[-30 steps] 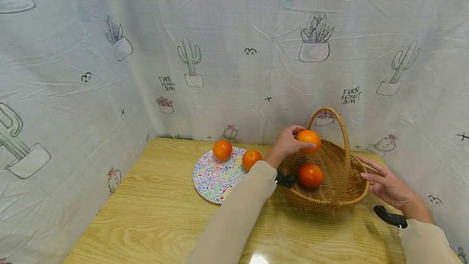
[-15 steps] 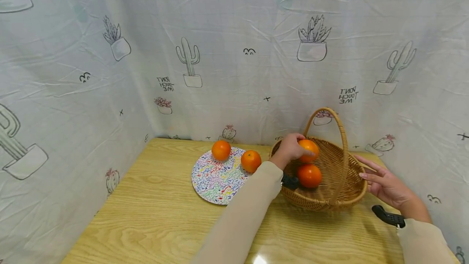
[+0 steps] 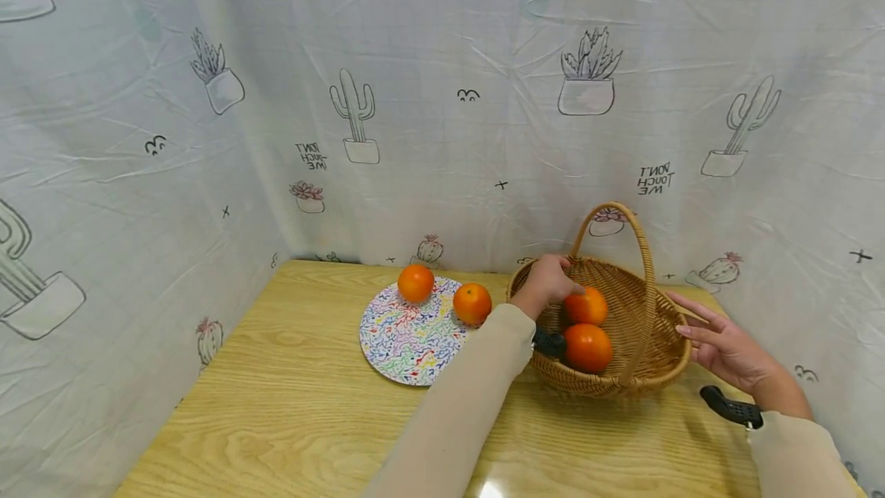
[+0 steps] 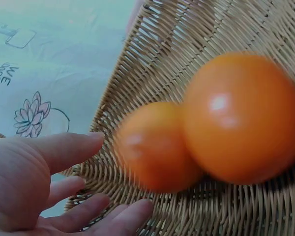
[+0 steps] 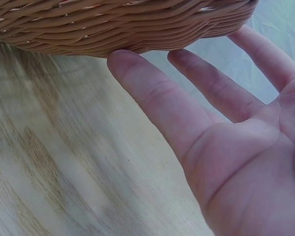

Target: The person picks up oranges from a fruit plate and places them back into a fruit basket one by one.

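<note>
Two smooth oranges lie touching inside a wicker basket [image 3: 632, 290] with a tall arched handle. The rear orange [image 3: 588, 306] is beside my left hand [image 3: 548, 283]; the front orange [image 3: 588, 348] sits closer to me. In the left wrist view, my left hand [image 4: 54, 187] has its fingers extended and apart, with a gap between them and the rear orange [image 4: 157, 147]. My right hand [image 3: 729, 348] is at the basket's right side. Seen from the right wrist, its straight fingertips touch the woven wall [image 5: 137, 24] from outside.
Left of the basket lies a round plate [image 3: 394, 336] with a colourful squiggle pattern. It bears a back orange [image 3: 415, 283] and a right-hand orange [image 3: 472, 304]. All stand on a wooden table [image 3: 290, 406], with a cactus-print cloth [image 3: 442, 137] hanging behind and at the sides.
My left hand has lowered an orange into the basket and let go of it. The front orange has shifted slightly towards me. My right hand has stayed at the basket's side.
</note>
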Available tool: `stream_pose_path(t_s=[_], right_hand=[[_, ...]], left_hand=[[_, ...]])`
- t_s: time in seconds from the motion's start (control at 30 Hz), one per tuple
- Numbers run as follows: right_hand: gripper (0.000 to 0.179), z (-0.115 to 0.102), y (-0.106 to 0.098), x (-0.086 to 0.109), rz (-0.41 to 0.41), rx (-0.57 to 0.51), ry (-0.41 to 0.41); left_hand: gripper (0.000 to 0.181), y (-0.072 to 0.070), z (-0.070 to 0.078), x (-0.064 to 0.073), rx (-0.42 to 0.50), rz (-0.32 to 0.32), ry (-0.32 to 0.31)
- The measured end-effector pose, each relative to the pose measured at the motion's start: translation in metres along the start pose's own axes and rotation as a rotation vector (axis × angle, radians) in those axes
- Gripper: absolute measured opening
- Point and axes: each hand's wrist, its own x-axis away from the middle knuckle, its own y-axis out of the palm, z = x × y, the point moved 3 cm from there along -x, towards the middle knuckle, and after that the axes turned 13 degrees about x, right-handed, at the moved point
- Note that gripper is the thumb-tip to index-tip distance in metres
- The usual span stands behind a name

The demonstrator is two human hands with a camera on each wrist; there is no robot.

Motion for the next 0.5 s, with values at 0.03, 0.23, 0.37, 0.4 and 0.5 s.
stream_pose_path(t_s=[0.03, 0.23, 0.37, 0.4, 0.5], right_hand=[[0.065, 0.000, 0.000, 0.000, 0.005, 0.006, 0.003], [0.065, 0.001, -0.002, -0.002, 0.004, 0.012, 0.007], [0.065, 0.000, -0.002, -0.002, -0.008, 0.009, 0.003], [0.065, 0.000, -0.002, -0.002, -0.008, 0.015, 0.002], [0.065, -0.001, -0.002, -0.003, -0.005, 0.026, 0.006]], left_hand=[[0.053, 0.000, 0.000, 0.000, 0.009, -0.008, -0.004], [0.051, -0.007, 0.000, 0.008, 0.087, -0.082, 0.014], [0.051, -0.017, 0.000, 0.014, 0.199, -0.138, 0.047], [0.051, -0.019, 0.000, 0.015, 0.223, -0.149, 0.055], [0.049, -0.027, -0.001, 0.017, 0.273, -0.174, 0.075]])
